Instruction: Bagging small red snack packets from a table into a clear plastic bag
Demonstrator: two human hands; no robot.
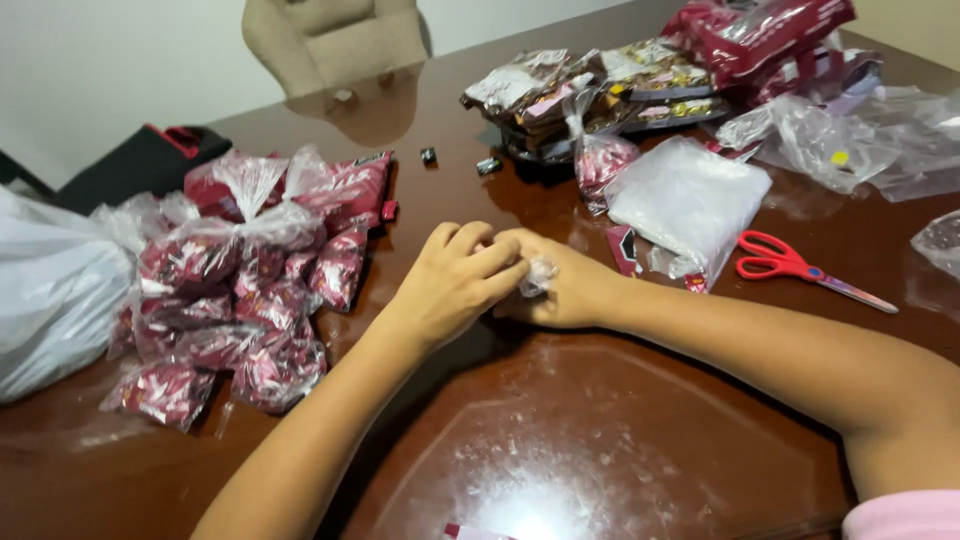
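While both my hands meet over the middle of the dark brown worktop (pixel 600 440), my left hand (pixel 455 280) curls its fingers together against my right hand (pixel 565 285), and between them both sets of fingers pinch a small clear plastic bag (pixel 538 274). Tied bags of red-wrapped sweets (pixel 240 290) lie heaped well to the left, beside a white sack (pixel 50 290). Red scissors (pixel 800 268) rest to the right, near a stack of clear bags (pixel 690 200).

Bare forearms, pink sleeve (pixel 905 518)

Red scissors (pixel 800 268) lie beside stacked clear bags (pixel 690 200).
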